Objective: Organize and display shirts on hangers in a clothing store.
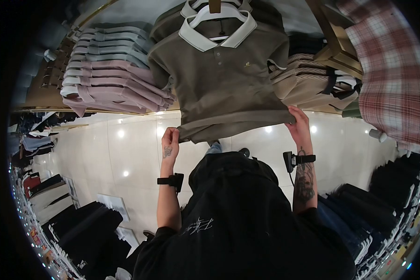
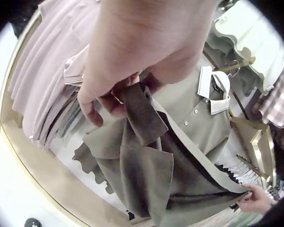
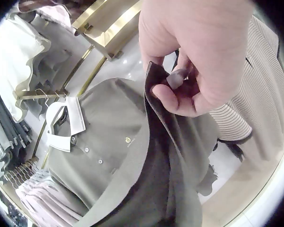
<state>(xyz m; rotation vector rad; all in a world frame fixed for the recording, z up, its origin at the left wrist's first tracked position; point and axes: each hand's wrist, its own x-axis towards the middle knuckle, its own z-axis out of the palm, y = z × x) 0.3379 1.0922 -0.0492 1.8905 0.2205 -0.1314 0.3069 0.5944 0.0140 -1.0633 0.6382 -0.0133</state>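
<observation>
An olive-brown polo shirt point(image 1: 224, 79) with a white collar and a small chest logo hangs on a white hanger point(image 1: 218, 14) at the front of a rack. At its hem's left corner, my left hand point(image 1: 170, 141) pinches the fabric. My right hand point(image 1: 299, 123) grips the opposite hem corner, so the bottom edge is stretched between both hands and lifted toward me. In the left wrist view, folded cloth point(image 2: 144, 113) hangs from the left fingers. The right wrist view has the hem point(image 3: 154, 85) between the right thumb and fingers.
Pink shirts point(image 1: 112, 84) and pale grey-green ones hang to the left. Tan striped-collar shirts point(image 1: 298, 79) hang at right, beside a red plaid garment point(image 1: 396, 74). Dark trousers point(image 1: 79, 233) hang on racks behind. A gold bracket point(image 1: 338, 51) juts out at upper right.
</observation>
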